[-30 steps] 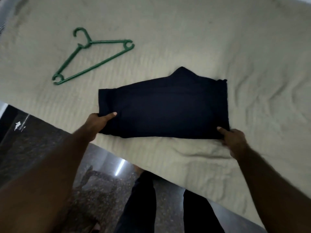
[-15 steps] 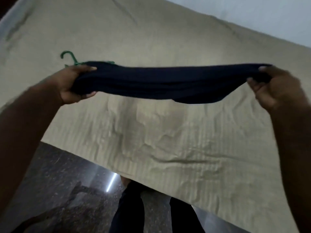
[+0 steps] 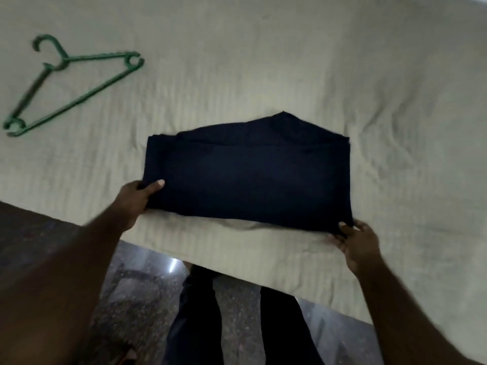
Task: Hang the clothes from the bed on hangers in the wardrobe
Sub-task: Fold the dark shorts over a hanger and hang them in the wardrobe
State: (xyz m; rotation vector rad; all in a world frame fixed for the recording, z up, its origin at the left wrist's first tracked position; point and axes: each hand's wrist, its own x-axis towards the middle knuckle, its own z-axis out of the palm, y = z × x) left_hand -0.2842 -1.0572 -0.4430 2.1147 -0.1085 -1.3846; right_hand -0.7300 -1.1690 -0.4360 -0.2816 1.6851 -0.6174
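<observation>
A folded dark navy garment [image 3: 250, 177] lies flat on the beige bed sheet [image 3: 263, 61], close to the bed's near edge. My left hand [image 3: 134, 201] grips its near left corner, thumb on top of the cloth. My right hand [image 3: 355, 243] pinches the near right corner. A green plastic hanger [image 3: 79, 83] lies on the sheet at the far left, apart from the garment. No wardrobe is in view.
The bed's near edge runs diagonally from left to lower right. Below it is a dark polished stone floor [image 3: 137, 306] with a light reflection. My dark-trousered legs [image 3: 200, 325] stand against the bed edge.
Half a second ago both hands held the garment stretched up in the air. Now it lies flat on the sheet again, folded, with both hands still on its near corners.
</observation>
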